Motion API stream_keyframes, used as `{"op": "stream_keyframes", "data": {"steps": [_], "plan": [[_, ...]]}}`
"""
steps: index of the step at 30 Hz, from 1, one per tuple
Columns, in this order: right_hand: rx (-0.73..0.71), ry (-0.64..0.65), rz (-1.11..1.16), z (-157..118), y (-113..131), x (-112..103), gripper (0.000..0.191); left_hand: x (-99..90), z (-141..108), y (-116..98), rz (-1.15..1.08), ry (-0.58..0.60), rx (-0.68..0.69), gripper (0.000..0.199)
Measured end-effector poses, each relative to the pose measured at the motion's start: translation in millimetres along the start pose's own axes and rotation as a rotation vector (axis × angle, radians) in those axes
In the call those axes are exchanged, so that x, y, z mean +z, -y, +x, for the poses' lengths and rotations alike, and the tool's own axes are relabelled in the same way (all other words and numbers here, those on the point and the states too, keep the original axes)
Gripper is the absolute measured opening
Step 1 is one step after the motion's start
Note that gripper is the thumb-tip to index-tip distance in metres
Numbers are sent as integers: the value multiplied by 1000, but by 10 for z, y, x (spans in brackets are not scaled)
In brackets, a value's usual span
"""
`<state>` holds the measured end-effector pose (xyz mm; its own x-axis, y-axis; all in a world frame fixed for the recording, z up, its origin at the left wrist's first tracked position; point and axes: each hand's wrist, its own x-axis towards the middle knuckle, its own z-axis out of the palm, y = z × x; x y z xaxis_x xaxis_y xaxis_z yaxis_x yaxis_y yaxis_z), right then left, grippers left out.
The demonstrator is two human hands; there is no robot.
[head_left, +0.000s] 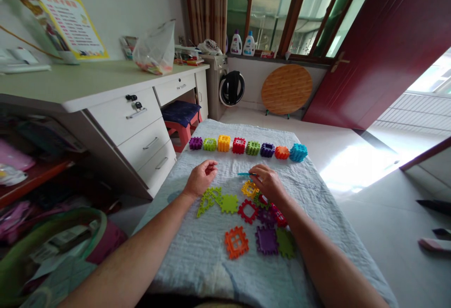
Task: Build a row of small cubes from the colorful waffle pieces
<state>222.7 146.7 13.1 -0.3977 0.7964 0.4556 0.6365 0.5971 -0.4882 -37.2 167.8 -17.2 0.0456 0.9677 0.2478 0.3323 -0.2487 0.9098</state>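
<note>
My right hand (267,179) pinches a thin blue interlocking plastic tile (244,174), seen edge-on, above the cloth. To its left, my left hand (201,177) hovers with fingers curled and nothing visible in them. Below the hands lie loose notched tiles: a yellow tile (249,188), a red frame tile (248,211), a green square tile (229,204), green triangular tiles (207,201), an orange window tile (236,242) and a purple tile (267,240). My right forearm partly hides a red tile (278,215) and a darker green tile (285,242).
Several assembled cubes stand in a row across the far part of the cloth-covered table (218,270), from a purple cube (196,143) to a blue cube (298,152). A desk (105,78) with drawers is at left. A red stool (182,127) stands beyond the table's left edge.
</note>
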Motion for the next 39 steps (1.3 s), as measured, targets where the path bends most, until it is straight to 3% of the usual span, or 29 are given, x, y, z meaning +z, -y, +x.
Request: {"op": "stream_keyframes", "data": {"steps": [7, 13, 16, 20, 23, 26, 32, 35, 39], "plan": [[-3, 90, 150, 25, 235, 40, 14, -4, -5, -30, 20, 6, -1, 27], [128, -152, 100, 26, -16, -123, 25, -14, 1, -8, 54, 26, 4, 28], [201, -194, 22, -7, -200, -254, 26, -10, -4, -6, 68, 44, 9, 28], [197, 2, -77, -71, -296, -354, 26, -2, -9, -37, 66, 46, 9, 29], [168, 193, -107, -110, -276, -325, 39, 0, -6, -58, 61, 42, 7, 28], [165, 255, -144, -119, -255, -246, 44, 1, -3, -65, 58, 37, 3, 28], [205, 107, -158, -102, -321, -228, 33, 11, -11, -80, 65, 43, 5, 27], [310, 26, -180, -96, -354, -312, 31, 15, -13, -102, 71, 46, 6, 27], [417, 20, -183, -98, -377, -383, 36, 12, -15, -117, 73, 50, 8, 27]]}}
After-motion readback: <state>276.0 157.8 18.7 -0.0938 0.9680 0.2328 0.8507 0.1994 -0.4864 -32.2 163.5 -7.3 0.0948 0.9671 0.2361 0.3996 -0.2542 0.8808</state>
